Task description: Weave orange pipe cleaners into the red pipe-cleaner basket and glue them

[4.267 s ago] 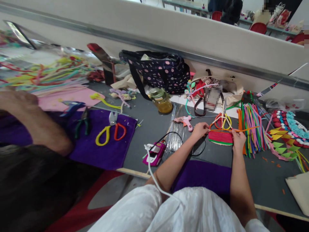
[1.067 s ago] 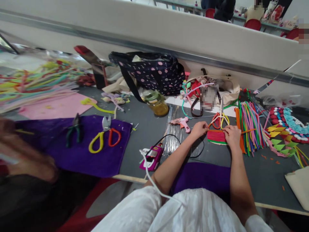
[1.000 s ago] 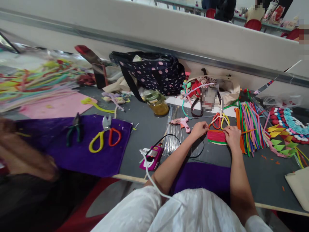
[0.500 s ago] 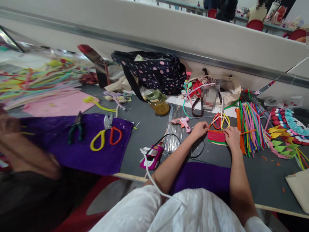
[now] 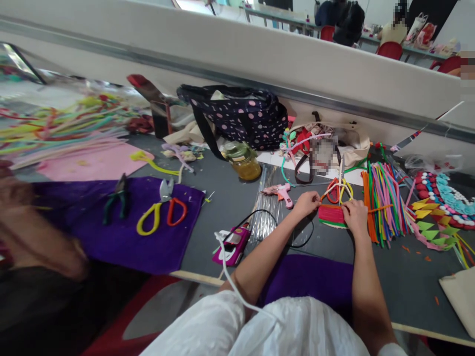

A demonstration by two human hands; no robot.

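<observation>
A small flat craft piece (image 5: 331, 214), striped red above and green below, lies on the grey table in front of me. An orange pipe cleaner (image 5: 380, 208) runs along its top edge and sticks out to the right. My left hand (image 5: 308, 202) is closed, pinching the orange strip at the left end. On the right end, my right hand (image 5: 355, 216) presses the strip against the piece with its fingertips. Just beyond stand scissors (image 5: 348, 192) with red and yellow handles. A pink glue gun (image 5: 279, 193) lies left of my left hand.
Many coloured pipe cleaners (image 5: 389, 207) lie to the right, near a beaded piece (image 5: 445, 190). Leftward are a glass jar (image 5: 243, 163), a dotted bag (image 5: 241, 116), a magenta device (image 5: 233, 244) with a cable, and pliers (image 5: 117, 198) on purple cloth (image 5: 96, 237). A co-worker's arm (image 5: 44, 237) is at far left.
The view has shifted slightly, so things sit a little lower. Both hands keep their hold on the orange strip, with the right fingers moved slightly left along the craft piece.
</observation>
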